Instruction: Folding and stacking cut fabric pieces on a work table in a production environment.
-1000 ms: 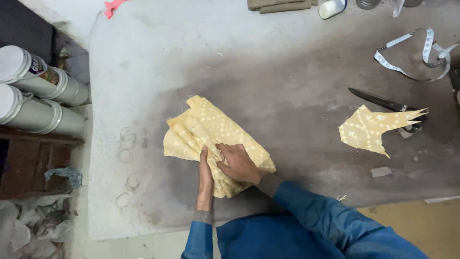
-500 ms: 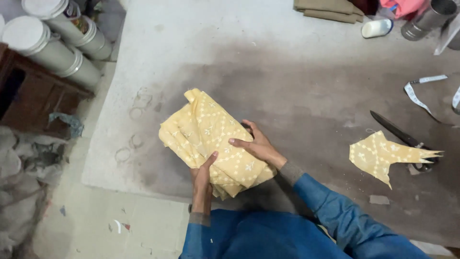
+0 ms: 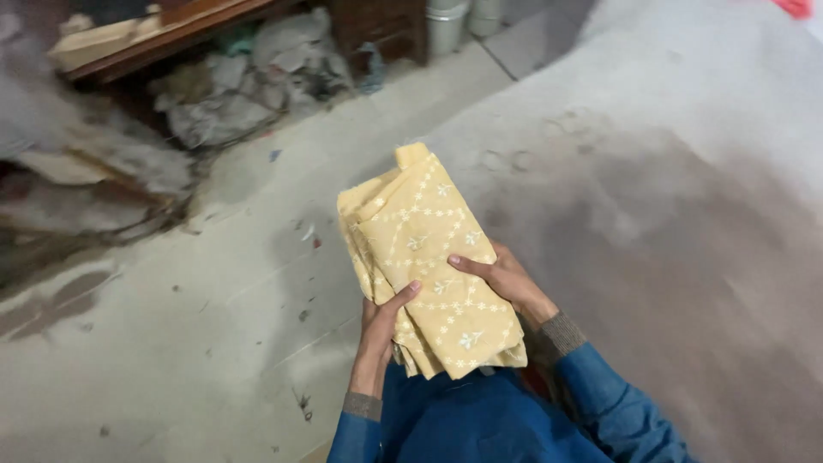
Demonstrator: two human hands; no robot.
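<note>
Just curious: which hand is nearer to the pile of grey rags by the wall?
Left. The left hand holds the yellow cloth on the side toward the rags; the right hand grips the far side.

A single head-worn camera looks steeply down from above the person's chest, close to both hands (image 3: 480, 300). It faces forward over the grey work surface (image 3: 669, 197) at right and the concrete floor (image 3: 171, 343) at left, with cluttered wooden shelving (image 3: 171, 26) along the top edge.

The folded yellow cloth (image 3: 424, 266) is matt woven fabric with pale embroidery; the grey desk (image 3: 686, 189) looks rough, dusty and dull.
</note>
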